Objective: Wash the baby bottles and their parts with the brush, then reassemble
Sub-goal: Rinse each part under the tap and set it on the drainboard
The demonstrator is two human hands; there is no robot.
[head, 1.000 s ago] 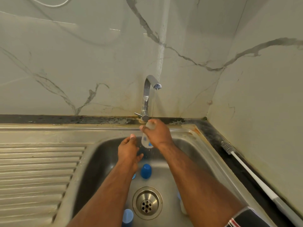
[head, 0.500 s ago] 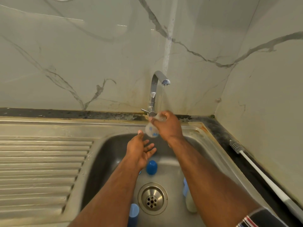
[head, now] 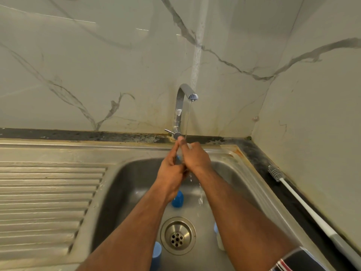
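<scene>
Marble-veined wall panels are rising behind a steel sink point(head: 125, 184) set in a dark surface point(head: 259, 153), with a tap point(head: 180, 106) running a thin stream at the sink's back edge. Both hands are meeting under that stream. The right hand point(head: 196, 157) is curling its fingers round a clear bottle point(head: 188, 146), of which only a pale sliver near the thumb is showing. The left hand point(head: 171, 169) is closing against it from the left, fingers bent round the bottle's lower end, where a speck of blue is peeking out. Half a second ago the left hand was lying open, palm up and apart below the bottle; now it is pressing in beside the right, and the bottle is almost fully hidden between them.

A blue cap point(head: 177, 199) is standing in the basin just beyond the drain point(head: 177, 235), another blue cap point(head: 156, 251) is sitting at the near edge left of the drain, and a whitish bottle point(head: 219, 241) is partly hidden by the right forearm. A brush point(head: 289, 189) is lying along the surface's right edge, bristles toward the back corner.
</scene>
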